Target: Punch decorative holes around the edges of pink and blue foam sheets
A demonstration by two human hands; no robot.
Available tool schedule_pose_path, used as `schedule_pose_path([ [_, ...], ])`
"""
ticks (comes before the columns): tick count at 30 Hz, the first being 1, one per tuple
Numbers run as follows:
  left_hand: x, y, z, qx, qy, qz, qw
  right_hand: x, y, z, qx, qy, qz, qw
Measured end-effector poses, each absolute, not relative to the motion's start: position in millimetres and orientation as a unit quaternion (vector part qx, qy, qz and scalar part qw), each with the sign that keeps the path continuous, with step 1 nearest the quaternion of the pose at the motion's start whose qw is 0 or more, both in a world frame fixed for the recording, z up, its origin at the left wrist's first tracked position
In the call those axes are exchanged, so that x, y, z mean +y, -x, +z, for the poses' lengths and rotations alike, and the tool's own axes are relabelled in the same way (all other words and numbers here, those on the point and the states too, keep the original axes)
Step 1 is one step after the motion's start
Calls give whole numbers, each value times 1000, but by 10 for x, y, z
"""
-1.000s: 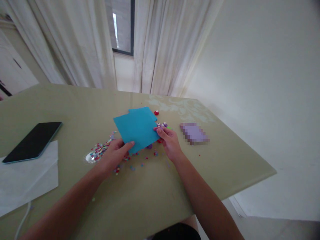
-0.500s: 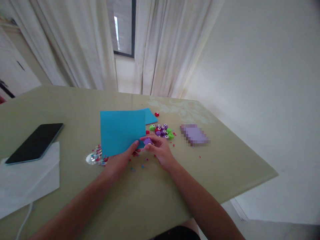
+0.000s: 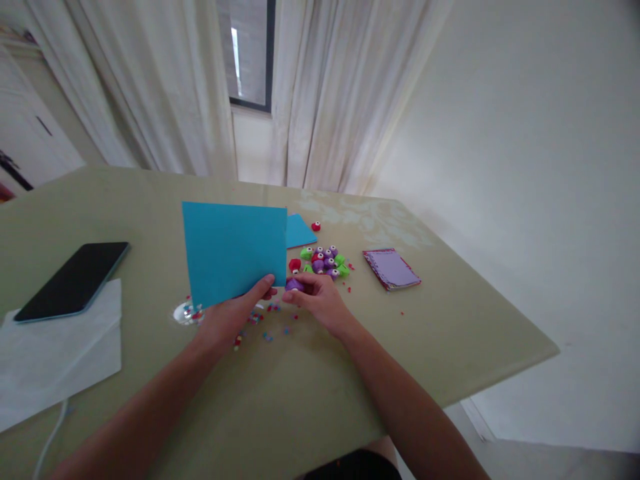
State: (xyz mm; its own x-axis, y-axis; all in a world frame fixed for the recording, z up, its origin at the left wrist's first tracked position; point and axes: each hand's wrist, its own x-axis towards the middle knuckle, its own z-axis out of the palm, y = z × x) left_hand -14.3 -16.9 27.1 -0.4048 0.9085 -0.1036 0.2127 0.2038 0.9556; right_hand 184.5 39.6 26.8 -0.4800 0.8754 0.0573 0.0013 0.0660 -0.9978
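Note:
My left hand (image 3: 240, 307) is closed on the lower right corner of a sheet of blue paper (image 3: 235, 250), thumb in front, and holds it up off the table. Between the thumb and fingers of my right hand (image 3: 323, 297) is a small purple piece (image 3: 294, 285), partly covered by my fingers; it resembles the purple toys in the pile. That pile of small purple, red and green toys with round eyes (image 3: 327, 262) lies just beyond my right hand. Tiny coloured beads (image 3: 257, 318) are scattered below my hands.
A shallow clear dish (image 3: 186, 313) with beads stands left of my left hand. More blue paper (image 3: 300, 231) and a single red toy (image 3: 315, 226) lie farther back. To the right is a purple notepad (image 3: 393, 269). A tablet (image 3: 75, 280) rests partly on white paper (image 3: 65, 353) at left.
The blue paper has shifted left and slightly up, away from my right hand. My right hand still pinches the purple piece, which has turned. More of the beads and a red toy now show.

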Motion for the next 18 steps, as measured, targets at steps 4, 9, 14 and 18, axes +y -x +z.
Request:
schedule_pose_path([
  [4, -159, 106, 281, 707, -399, 481, 330, 376, -1824, 272, -641, 338, 588, 359],
  [9, -133, 80, 247, 722, -396, 478, 306, 365, -1816, 260, -640, 327, 603, 347],
  [14, -157, 104, 274, 709, -398, 478, 332, 356, -1822, 275, -633, 328, 606, 354],
  [18, -163, 103, 307, 687, -410, 498, 335, 357, -1820, 283, -636, 338, 600, 347],
])
